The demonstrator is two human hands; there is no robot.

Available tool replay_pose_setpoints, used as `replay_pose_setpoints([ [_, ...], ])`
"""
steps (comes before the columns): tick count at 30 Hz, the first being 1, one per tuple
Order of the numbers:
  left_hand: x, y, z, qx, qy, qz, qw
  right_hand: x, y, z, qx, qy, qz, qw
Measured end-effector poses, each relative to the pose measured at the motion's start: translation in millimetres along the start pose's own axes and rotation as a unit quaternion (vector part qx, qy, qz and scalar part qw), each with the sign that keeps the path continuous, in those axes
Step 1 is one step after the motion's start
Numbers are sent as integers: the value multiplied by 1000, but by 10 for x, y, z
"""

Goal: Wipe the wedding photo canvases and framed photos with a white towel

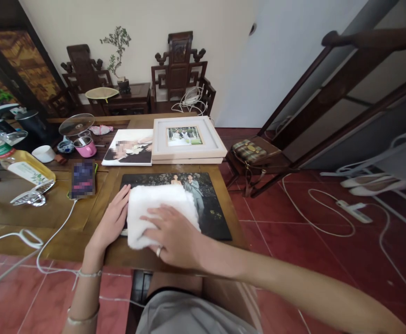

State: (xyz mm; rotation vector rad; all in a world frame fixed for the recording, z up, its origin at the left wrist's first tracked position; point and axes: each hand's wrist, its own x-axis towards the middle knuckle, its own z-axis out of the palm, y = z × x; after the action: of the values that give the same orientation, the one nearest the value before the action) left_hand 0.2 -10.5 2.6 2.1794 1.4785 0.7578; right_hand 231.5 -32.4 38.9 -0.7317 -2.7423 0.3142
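Observation:
A white fluffy cloth (154,208) lies on a dark photo print (209,208) of a couple, flat on the wooden table (60,208). My right hand (175,236), a ring on one finger, lies on the cloth with its fingers spread and pressing down. My left hand (114,218) rests flat at the print's left edge, fingertips touching the cloth's side. Both hands are flat and grip nothing.
A white framed photo (187,139) and another print (129,147) lie further back. A phone (83,179) with a white cable, a pink cup (85,147), a bottle (4,155) and a yellow tray (32,168) sit left. Chairs, a stair rail and floor cables surround the table.

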Motion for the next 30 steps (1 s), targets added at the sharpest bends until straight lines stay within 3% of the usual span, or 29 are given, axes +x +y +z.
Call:
replay_pose_setpoints([
  [6,11,4,15,-11,15,-10,1000,368,527,44,-19,84,80,993],
  [10,4,78,-6,-33,46,-19,998,461,542,89,-40,96,96,990],
  [16,-22,184,-86,-59,111,11,992,335,116,173,-61,52,-69,994],
  [22,-38,152,-68,-57,100,8,993,-9,-150,44,-35,-7,-177,984],
  [26,-36,115,-14,-43,52,-24,997,-225,-57,-96,27,-29,-112,993],
  [30,-23,86,20,-28,39,-35,998,-261,195,-135,64,25,-33,997],
])
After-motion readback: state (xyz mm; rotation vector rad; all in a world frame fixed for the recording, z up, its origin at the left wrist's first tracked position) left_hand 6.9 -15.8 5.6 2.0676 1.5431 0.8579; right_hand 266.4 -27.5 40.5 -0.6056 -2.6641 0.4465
